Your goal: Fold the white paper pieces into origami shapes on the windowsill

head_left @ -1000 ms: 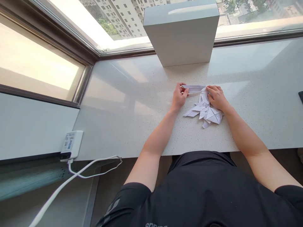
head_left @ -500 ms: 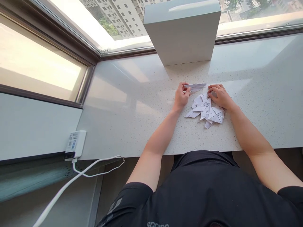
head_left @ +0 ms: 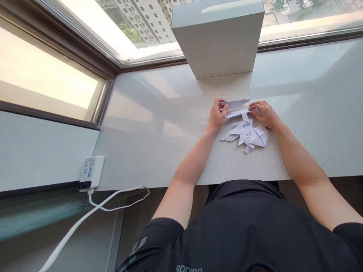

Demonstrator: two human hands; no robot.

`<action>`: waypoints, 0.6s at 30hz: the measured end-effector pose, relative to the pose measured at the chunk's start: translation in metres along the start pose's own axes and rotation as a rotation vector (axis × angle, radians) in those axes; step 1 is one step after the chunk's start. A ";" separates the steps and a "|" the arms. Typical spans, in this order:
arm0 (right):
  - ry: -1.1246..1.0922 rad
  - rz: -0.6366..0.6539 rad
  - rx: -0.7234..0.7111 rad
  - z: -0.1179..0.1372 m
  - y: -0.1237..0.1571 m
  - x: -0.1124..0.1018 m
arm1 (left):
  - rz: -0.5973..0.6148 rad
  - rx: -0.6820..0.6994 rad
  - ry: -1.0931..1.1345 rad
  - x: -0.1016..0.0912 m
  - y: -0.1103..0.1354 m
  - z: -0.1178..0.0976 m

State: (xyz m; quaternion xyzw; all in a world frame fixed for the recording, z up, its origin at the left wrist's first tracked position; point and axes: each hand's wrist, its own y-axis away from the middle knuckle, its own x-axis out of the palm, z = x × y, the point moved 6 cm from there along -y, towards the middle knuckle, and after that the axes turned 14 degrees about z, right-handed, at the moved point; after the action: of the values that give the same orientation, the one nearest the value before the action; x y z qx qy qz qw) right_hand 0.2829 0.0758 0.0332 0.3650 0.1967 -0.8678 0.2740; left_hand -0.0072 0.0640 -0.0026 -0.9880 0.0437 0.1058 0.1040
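Being pinched at one end by the closed fingers of the left hand, a folded strip of white paper is held over the stone counter. Its other end is touched by the right hand, but a firm grip there cannot be told. Just below, a pile of folded paper bits is left lying. Compared with the earlier picture, the strip is opened wider, and two flaps are seen apart.

narrow folded white paper strip
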 end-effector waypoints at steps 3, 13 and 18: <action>-0.005 -0.059 0.016 0.002 0.000 -0.006 | 0.008 0.000 0.012 0.001 -0.001 -0.001; -0.052 -0.199 0.110 0.007 0.002 -0.007 | 0.154 0.034 0.075 0.009 0.002 -0.009; -0.111 -0.206 0.169 0.006 0.002 -0.005 | 0.162 0.033 0.020 0.008 0.003 -0.014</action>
State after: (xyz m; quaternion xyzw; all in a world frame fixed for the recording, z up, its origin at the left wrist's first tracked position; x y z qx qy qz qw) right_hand 0.2842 0.0725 0.0404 0.3163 0.1438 -0.9236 0.1621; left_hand 0.0031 0.0577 0.0086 -0.9804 0.1261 0.1030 0.1109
